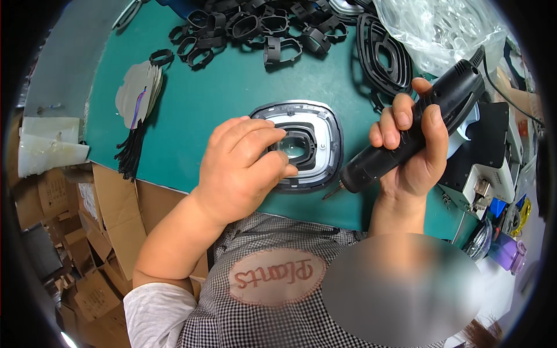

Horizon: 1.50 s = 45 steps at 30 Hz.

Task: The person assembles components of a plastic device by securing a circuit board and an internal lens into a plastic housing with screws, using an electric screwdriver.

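Note:
A rounded, square-ish white and grey housing with a dark rim lies on the green table in front of me. In its middle sits a black ring-shaped part around a clear opening. My left hand is closed over the left side of that ring, thumb and fingers pressed on it; the fingertips hide part of its edge. Wrapped in my right hand is a black electric screwdriver. Its thin bit points down and left, just right of the housing and apart from it.
Loose black rings lie heaped at the back. Nested black frames and a clear plastic bag of parts are back right. A black and white box stands right. Grey sheets with black strips lie left; cardboard boxes sit below.

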### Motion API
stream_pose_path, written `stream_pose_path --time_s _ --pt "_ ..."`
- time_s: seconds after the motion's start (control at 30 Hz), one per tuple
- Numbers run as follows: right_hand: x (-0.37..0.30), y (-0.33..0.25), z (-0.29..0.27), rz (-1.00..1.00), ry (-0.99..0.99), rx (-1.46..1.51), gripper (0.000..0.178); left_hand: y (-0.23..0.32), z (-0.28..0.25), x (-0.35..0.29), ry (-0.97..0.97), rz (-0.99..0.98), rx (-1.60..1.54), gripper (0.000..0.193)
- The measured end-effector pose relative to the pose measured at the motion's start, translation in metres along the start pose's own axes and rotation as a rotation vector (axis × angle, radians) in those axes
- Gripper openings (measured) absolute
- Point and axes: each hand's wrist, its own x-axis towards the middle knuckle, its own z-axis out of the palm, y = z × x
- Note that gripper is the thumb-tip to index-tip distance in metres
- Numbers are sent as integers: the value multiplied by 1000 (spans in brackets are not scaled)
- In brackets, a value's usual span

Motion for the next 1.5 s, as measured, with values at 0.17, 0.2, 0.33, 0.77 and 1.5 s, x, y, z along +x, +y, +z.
stream_pose_path --time_s 0.17,0.2,0.33,0.77,1.5 --pt "0 0 0 4 8 -4 42 -2 10 -8 29 27 13 25" --pt "0 0 1 3 12 -4 42 -2 12 -11 51 31 2 25" --pt "0 0 2 6 13 -15 42 -8 22 -16 82 40 -42 26" --pt "0 1 2 1 13 -38 40 -17 35 -21 139 -110 -369 24" --pt "4 -4 -2 -45 53 81 44 -18 20 -8 15 -68 -362 24"
